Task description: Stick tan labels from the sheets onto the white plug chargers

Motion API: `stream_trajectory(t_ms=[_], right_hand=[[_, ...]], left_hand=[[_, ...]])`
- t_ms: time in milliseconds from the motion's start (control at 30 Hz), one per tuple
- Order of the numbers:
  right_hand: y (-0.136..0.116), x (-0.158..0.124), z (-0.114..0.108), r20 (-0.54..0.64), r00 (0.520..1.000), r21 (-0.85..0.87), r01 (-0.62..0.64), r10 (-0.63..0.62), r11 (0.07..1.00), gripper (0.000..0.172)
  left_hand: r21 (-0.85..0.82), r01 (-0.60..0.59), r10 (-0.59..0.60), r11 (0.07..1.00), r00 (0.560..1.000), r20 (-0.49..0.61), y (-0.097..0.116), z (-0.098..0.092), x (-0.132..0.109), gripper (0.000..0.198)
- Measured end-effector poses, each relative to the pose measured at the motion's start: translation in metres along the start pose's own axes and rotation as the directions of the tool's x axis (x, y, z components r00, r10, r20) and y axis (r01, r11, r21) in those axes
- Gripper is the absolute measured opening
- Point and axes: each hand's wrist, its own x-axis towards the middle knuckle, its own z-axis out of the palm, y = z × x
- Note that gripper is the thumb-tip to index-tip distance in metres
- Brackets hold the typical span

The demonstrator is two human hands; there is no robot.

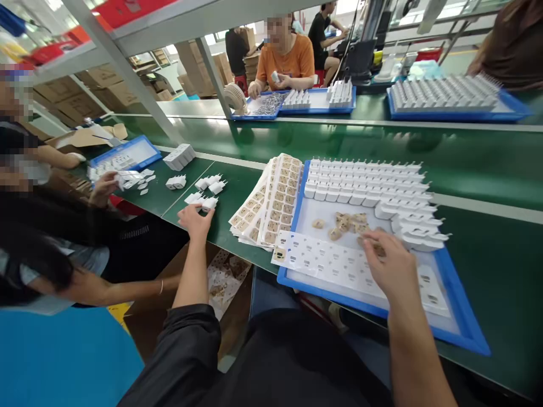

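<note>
My left hand [194, 219] reaches out to the left and rests on the green table, its fingers touching a small white charger plug [207, 203] among a few loose ones. My right hand [389, 261] hovers over the blue tray [460, 322], fingers curled down onto a sticker sheet [326, 261] near a pile of small tan labels [344, 223]. What its fingertips pinch is hidden. Rows of white plugs [369, 182] fill the tray's far part.
A fanned stack of label sheets [271, 200] lies left of the tray. A person on the left handles plugs by another blue tray [127, 152]. Across the green belt [466, 152], a person in orange works at more trays [453, 96]. A cardboard box [224, 280] sits below.
</note>
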Motion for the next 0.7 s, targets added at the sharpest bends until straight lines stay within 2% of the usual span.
stream_trajectory(t_ms=[100,167,233,300,367,400,467,567,633,700], right_hand=[[-0.003,0.000,0.000,0.014,1.000,-0.003,-0.003,0.003,1.000,0.024],[-0.005,0.000,0.000,0.024,1.000,0.000,0.000,0.000,1.000,0.023],[-0.008,0.000,0.000,0.038,0.999,0.017,0.007,-0.008,1.000,0.022],[-0.012,0.000,-0.001,0.054,0.998,0.039,0.021,-0.023,0.999,0.020],[-0.014,0.000,-0.001,0.070,0.997,0.059,0.036,-0.040,0.998,0.019],[-0.014,-0.001,-0.001,0.075,0.996,0.065,0.045,-0.050,0.997,0.019],[-0.015,-0.001,-0.003,0.079,0.994,0.069,0.064,-0.070,0.996,0.019],[-0.020,-0.003,-0.004,0.056,0.995,0.071,0.080,-0.084,0.994,0.020],[-0.032,-0.005,-0.001,0.058,0.994,0.109,0.090,-0.096,0.990,0.018],[-0.052,-0.008,0.007,0.100,0.985,0.197,0.122,-0.144,0.973,0.016]], left_hand=[[0.000,0.004,-0.004,1.000,1.000,-0.031,-0.001,0.001,0.001,0.035],[-0.021,-0.039,0.039,0.999,0.999,-0.022,0.008,0.004,0.001,0.038],[-0.062,-0.126,0.128,0.990,0.991,0.031,0.027,0.008,-0.001,0.038],[-0.117,-0.237,0.250,0.964,0.962,0.107,0.055,0.011,-0.011,0.032],[-0.179,-0.350,0.382,0.919,0.902,0.199,0.087,0.008,-0.030,0.021],[-0.213,-0.406,0.453,0.889,0.851,0.265,0.102,0.004,-0.043,0.018],[-0.267,-0.420,0.496,0.867,0.773,0.395,0.126,-0.008,-0.072,0.025],[-0.237,-0.330,0.405,0.914,0.693,0.596,0.136,-0.029,-0.111,0.038],[-0.200,-0.223,0.297,0.954,0.613,0.732,0.129,-0.036,-0.128,0.044],[-0.190,-0.103,0.215,0.976,0.539,0.815,0.120,-0.034,-0.137,0.048]])
